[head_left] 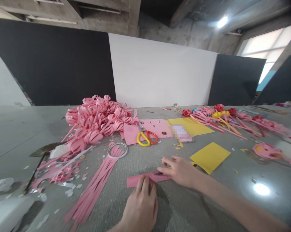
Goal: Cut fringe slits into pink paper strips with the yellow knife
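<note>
A folded pink paper strip [133, 181] lies flat on the grey surface in front of me. My left hand [142, 201] presses on it with bent fingers held close together, gripping its near edge. Over the strip's right end reaches my right hand [180, 169], its fingers apart and curved. A small dark mark shows on the paper below its fingertips; I cannot make out what it is. Something yellow and black [193, 163] shows partly behind the right hand, mostly hidden. Scissors [147, 138] with one yellow and one orange handle lie beyond, on pink paper sheets [132, 133].
Left, a roll of tape [117, 150] rests on long pink strips [97, 183], near a heap of pink paper loops [99, 117]. Right are a yellow sheet [210, 157] and paper flowers [219, 116]. Paper scraps and a white panel [160, 71] also show.
</note>
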`<state>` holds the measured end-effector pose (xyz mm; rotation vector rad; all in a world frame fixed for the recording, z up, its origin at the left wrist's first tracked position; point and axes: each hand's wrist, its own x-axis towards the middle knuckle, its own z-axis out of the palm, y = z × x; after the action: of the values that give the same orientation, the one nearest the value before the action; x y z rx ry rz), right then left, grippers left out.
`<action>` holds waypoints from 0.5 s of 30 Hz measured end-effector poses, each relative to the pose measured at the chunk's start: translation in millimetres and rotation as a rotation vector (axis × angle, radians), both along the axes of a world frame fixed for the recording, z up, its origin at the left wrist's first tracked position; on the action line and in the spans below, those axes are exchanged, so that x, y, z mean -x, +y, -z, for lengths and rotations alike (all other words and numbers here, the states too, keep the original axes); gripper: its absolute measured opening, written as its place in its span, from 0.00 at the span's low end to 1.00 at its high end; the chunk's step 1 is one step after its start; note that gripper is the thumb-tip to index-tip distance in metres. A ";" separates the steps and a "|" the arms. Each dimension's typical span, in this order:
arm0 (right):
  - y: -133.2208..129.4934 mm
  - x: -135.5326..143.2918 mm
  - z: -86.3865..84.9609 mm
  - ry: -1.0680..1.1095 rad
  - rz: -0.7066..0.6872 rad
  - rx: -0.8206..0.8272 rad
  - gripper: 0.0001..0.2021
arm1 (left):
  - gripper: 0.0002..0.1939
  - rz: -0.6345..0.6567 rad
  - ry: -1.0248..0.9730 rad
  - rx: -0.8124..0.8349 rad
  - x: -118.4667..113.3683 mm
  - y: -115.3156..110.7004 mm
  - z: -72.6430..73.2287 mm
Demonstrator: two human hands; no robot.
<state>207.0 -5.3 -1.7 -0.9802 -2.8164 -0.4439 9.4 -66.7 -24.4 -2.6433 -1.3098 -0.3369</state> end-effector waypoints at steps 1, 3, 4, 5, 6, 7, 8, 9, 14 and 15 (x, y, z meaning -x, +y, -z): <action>-0.2 -0.4 -0.9 -0.004 0.004 0.002 0.13 | 0.17 0.001 -0.001 0.000 0.2 0.0 -0.1; -0.6 -1.7 -2.5 -0.012 0.007 0.008 0.13 | 0.18 0.003 -0.008 0.004 0.3 0.0 -0.4; -0.7 -2.6 -3.1 -0.015 0.007 0.011 0.13 | 0.18 0.004 -0.011 0.008 0.3 0.0 -0.6; -0.7 -3.5 -3.6 -0.014 0.005 0.013 0.13 | 0.18 0.004 -0.012 0.015 0.2 -0.1 -0.8; -0.6 -4.4 -3.9 -0.013 0.004 0.017 0.13 | 0.18 0.005 -0.013 0.022 0.1 -0.3 -1.1; -0.5 -5.2 -4.0 -0.010 0.006 0.020 0.13 | 0.18 0.005 -0.015 0.031 0.0 -0.4 -1.4; -0.3 -5.7 -4.1 -0.008 0.010 0.025 0.13 | 0.18 0.003 -0.020 0.040 0.0 -0.6 -1.9; -0.2 -5.9 -4.1 -0.007 0.016 0.029 0.13 | 0.18 0.002 -0.029 0.051 0.0 -0.8 -2.6; -0.8 -6.4 -7.0 0.022 0.025 0.102 0.13 | 0.15 -0.015 -0.126 0.123 2.1 1.2 -9.5; -1.0 -7.2 -8.2 0.040 0.029 0.124 0.13 | 0.13 -0.016 -0.164 0.120 3.0 2.9 -11.6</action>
<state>214.2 -6.3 6.6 -1.0414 -2.8260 -0.2515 6.4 -63.8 -12.8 -2.7528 -1.4417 -0.4967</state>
